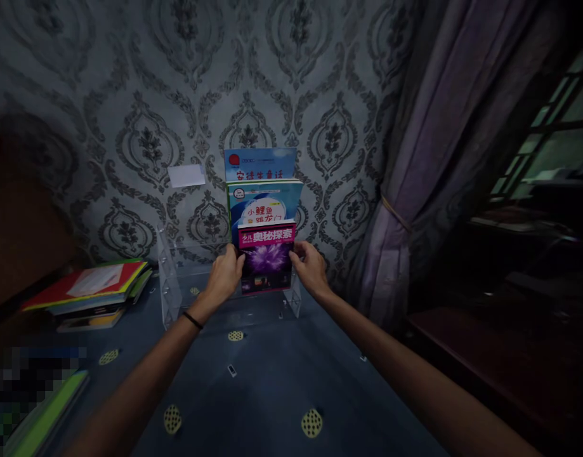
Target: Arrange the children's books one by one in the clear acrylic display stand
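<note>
Both hands grip a small magenta and purple book (266, 257) by its side edges, its cover facing me. My left hand (224, 271) is closed on the left edge, and my right hand (311, 266) pinches the right edge. Behind it stands a light-blue picture book (238, 202), and behind that a taller blue book (260, 164). These stand at the right part of a clear acrylic rack (168, 285). The magenta book hides the lower part of the books behind, and I cannot tell whether it rests on the rack.
A stack of books with a red and yellow folder (101, 279) lies to the left. Nearer, a green-edged book (48, 412) lies at the lower left, partly pixelated. A patterned wall (186, 95) stands behind the rack; a tied curtain (391, 254) hangs to the right. The tablecloth (253, 406) is dark blue.
</note>
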A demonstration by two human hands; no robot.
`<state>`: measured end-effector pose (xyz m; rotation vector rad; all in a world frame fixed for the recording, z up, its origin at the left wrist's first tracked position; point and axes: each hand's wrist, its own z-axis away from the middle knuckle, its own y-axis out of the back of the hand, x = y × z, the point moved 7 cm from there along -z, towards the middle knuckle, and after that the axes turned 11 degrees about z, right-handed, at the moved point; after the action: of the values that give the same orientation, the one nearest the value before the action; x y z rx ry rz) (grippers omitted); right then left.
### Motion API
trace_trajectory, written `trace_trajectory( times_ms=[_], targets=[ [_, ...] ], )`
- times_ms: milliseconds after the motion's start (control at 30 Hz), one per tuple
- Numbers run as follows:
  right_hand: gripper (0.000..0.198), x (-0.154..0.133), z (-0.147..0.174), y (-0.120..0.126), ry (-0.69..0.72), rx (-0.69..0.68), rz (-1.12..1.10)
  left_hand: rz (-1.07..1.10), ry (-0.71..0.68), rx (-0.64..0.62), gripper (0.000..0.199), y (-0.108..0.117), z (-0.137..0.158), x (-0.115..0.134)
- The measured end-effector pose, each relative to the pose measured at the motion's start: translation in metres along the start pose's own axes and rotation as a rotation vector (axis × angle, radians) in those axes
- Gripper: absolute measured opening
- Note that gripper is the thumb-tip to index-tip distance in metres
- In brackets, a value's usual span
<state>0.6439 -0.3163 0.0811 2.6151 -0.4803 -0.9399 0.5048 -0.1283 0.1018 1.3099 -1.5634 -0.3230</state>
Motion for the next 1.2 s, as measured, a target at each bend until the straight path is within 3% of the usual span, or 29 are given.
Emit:
trace_trajectory(
  times_ms=[1200],
  targets=[
    [0.017, 0.0015, 0.0059, 0.0041, -0.038, -0.006, -0.041, -0.1, -0.037, -0.069, 0.024, -0.0003, 0.002, 0.0055]
  ],
)
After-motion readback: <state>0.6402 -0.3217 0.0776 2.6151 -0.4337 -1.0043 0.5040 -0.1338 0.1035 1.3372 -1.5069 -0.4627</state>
